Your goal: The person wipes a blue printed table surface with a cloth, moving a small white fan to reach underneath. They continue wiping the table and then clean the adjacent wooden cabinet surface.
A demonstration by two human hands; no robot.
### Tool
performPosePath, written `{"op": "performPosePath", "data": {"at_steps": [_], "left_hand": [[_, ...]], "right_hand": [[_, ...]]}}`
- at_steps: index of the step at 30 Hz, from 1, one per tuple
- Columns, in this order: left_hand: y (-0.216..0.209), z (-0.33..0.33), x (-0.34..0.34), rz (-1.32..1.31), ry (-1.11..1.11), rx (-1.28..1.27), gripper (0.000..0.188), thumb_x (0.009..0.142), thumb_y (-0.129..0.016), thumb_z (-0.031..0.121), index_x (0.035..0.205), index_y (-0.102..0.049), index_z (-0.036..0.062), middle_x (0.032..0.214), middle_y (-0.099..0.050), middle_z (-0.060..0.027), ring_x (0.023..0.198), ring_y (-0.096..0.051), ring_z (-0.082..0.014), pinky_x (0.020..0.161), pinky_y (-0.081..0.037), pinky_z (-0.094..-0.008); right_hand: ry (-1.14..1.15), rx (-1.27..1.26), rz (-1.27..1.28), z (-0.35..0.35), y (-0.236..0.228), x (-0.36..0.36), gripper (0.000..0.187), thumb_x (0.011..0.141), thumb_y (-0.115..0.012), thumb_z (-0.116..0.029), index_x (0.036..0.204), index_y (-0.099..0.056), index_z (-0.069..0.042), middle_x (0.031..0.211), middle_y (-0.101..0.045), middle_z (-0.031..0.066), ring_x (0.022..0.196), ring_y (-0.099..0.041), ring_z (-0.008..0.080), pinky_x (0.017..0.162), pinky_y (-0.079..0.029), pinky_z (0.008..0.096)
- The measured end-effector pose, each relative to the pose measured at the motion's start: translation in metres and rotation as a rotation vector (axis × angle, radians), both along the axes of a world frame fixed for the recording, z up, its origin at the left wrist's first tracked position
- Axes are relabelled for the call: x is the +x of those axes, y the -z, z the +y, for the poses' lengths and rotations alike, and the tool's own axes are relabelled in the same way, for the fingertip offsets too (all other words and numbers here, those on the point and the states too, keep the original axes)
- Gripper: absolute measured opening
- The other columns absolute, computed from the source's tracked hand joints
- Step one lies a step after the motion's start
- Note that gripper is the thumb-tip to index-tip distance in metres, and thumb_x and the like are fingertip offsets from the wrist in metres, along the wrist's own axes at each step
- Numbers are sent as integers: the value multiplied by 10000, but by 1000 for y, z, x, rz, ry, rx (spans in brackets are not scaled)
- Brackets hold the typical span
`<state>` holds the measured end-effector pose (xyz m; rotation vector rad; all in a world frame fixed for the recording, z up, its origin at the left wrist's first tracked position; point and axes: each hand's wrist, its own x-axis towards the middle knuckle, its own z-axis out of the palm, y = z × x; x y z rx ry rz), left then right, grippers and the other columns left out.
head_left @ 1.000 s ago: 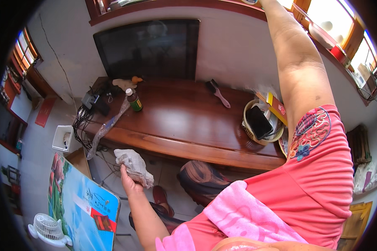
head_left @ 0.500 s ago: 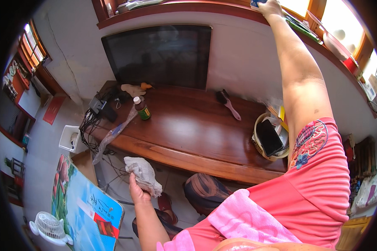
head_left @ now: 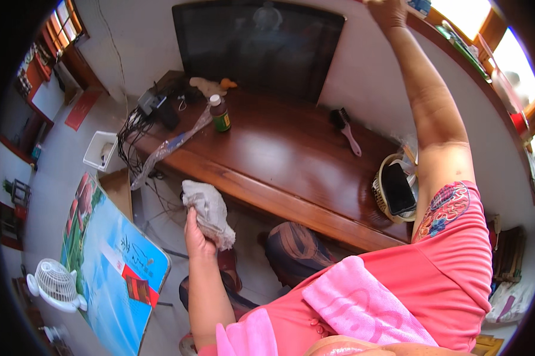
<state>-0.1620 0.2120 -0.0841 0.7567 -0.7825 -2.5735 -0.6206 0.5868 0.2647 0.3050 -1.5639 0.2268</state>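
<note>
My left hand (head_left: pixel 201 232) grips a crumpled greyish-white cloth (head_left: pixel 208 207) in front of the brown wooden cabinet (head_left: pixel 267 157). Stretched up to the windowsill (head_left: pixel 437 37), my right hand (head_left: pixel 388 13) is partly cut off by the upper edge, with its fingertips out of sight. Just right of that hand, a blue object (head_left: pixel 420 6) stands on the sill. A brown bottle (head_left: pixel 219 114) with a white cap and green label is on the cabinet, as is a hairbrush (head_left: pixel 346 132). The round basket (head_left: pixel 381 204) at the cabinet's right end holds a black phone (head_left: pixel 398 188).
A dark television (head_left: pixel 255 53) stands at the back of the cabinet. Cables (head_left: pixel 134 127) and a clear plastic wrap (head_left: pixel 171 148) lie at its left. Nearer are a picture-topped table (head_left: pixel 116 255), a white fan (head_left: pixel 55 282) and a white bin (head_left: pixel 100 148).
The view has shifted, so the cabinet sits further right and higher. My right hand has moved left along the sill; the blue item formerly at its fingers appears apart, to its right. My left hand keeps the cloth.
</note>
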Motion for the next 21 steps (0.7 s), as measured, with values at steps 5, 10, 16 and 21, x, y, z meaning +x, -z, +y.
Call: {"op": "performPosePath", "data": {"at_steps": [5,10,16,21], "left_hand": [[-2,-2,7,-12,-34,23,415,970,-628,272,1301,-585,25,1239,-660,-101,1115,-645,-259,959,-534,-422],[-16,3,2,12,2,1,410,970,-630,269,1284,-589,8,1221,-661,-108,1095,-645,-246,943,-536,-405],[-31,5,4,38,-4,-18,395,976,-629,273,1259,-600,-1,1191,-670,-101,1060,-651,-223,915,-538,-375],[-35,2,4,60,17,-34,385,978,-632,279,1244,-603,3,1167,-673,-94,1031,-652,-208,889,-539,-361]], "right_hand": [[-1054,152,-812,-163,100,55,346,847,-740,-252,1123,-667,-56,1076,-649,109,973,-639,203,828,-518,348],[-825,555,-1170,-268,185,99,575,801,-733,-480,1259,-662,-139,1155,-664,183,1106,-637,344,978,-499,394],[-609,499,-1420,-322,226,114,478,813,-685,-366,1209,-676,-98,1109,-700,166,1047,-668,314,933,-524,401],[-595,446,-1405,-326,238,104,359,784,-673,-320,1043,-743,-81,997,-732,154,965,-700,320,856,-557,402]]}}
